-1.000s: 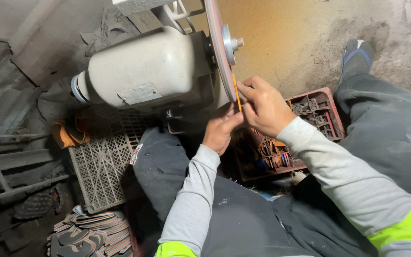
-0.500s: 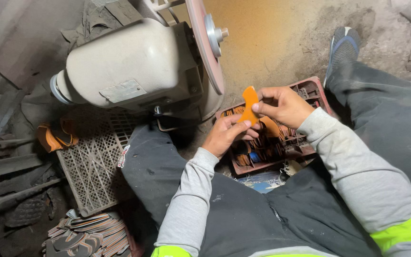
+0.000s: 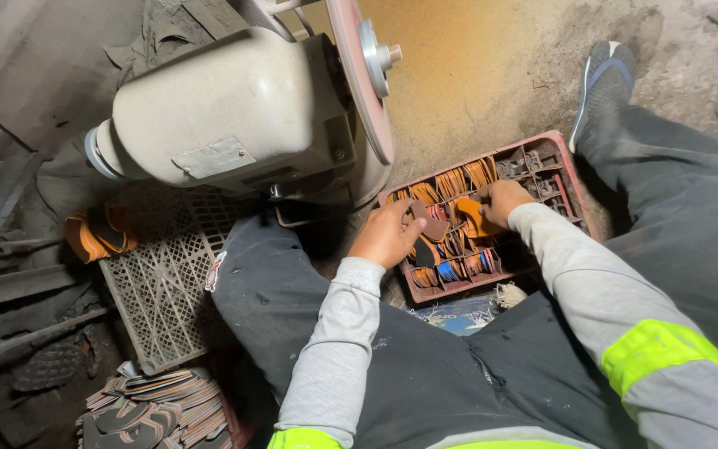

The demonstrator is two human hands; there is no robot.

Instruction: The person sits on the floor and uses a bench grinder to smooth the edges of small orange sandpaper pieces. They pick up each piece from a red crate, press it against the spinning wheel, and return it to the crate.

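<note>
Both hands are seen lowered into a red compartmented crate [image 3: 573,179] that sits on the floor between the person's legs, just in front of a bench grinder [image 3: 234,116]. The crate's compartments are packed with thin flat pieces stood on edge, mostly orange, with a few blue and dark ones at the near side.

The left hand [image 3: 386,235] is closed around a brown flat piece [image 3: 430,224], pinched between thumb and fingers at the crate's left half. The right hand [image 3: 502,199] is closed on an orange flat piece [image 3: 473,218], held against the packed rows near the crate's middle. The two held pieces lie just beside each other; whether they touch cannot be told.

The grinder's reddish wheel [image 3: 361,71] is mounted on the right end of a cream motor housing and hangs above the crate's far left corner. A grey lattice crate [image 3: 159,283] lies on the floor under and left of the grinder. A stack of dark sole-shaped pieces [image 3: 155,409] is noted at lower left. Grey sleeves with yellow-green bands are worn.
</note>
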